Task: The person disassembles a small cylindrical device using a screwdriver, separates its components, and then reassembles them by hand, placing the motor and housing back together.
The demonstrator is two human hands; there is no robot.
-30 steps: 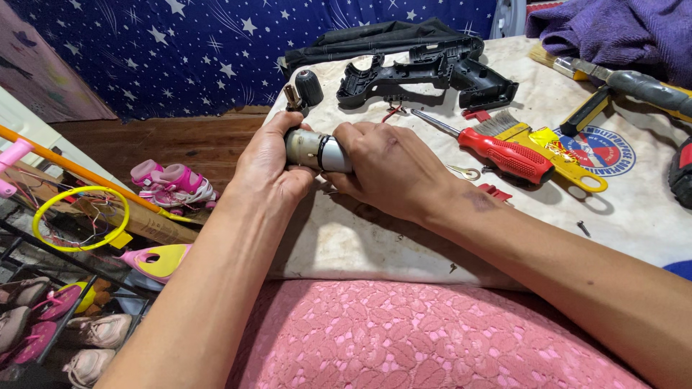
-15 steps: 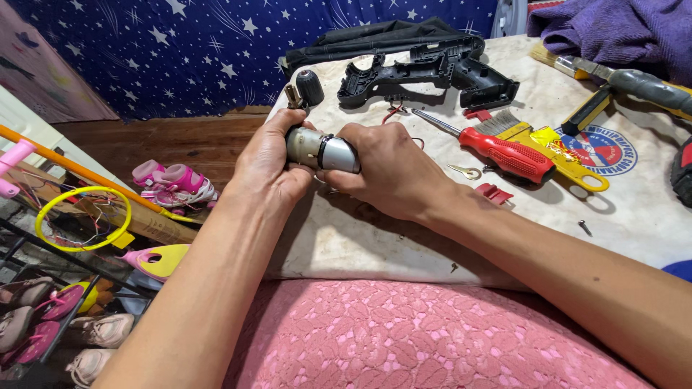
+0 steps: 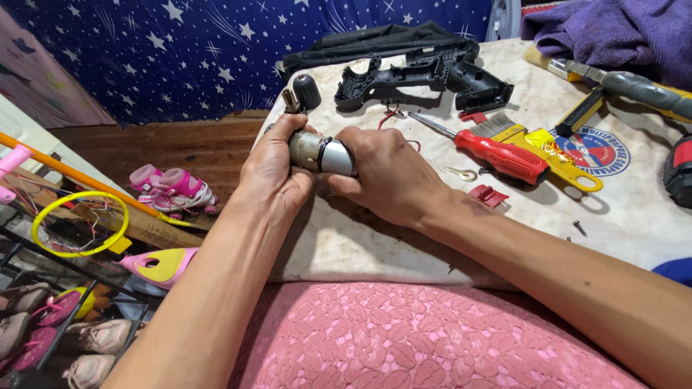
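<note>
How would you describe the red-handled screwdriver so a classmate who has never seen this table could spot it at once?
Start at the pale cloth-covered table and find the black plastic tool shell at its far edge. Just in front of that shell, to the right of the person's right hand, lies the screwdriver. It alone has a thick red grip, unlike the yellow-handled brush beside it.

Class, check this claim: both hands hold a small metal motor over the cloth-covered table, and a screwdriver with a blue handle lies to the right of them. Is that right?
Not quite. In the head view the screwdriver has a red handle, not blue. The rest stands: the left hand and right hand both hold the small metal motor over the cloth-covered table, with the screwdriver to their right.
</note>
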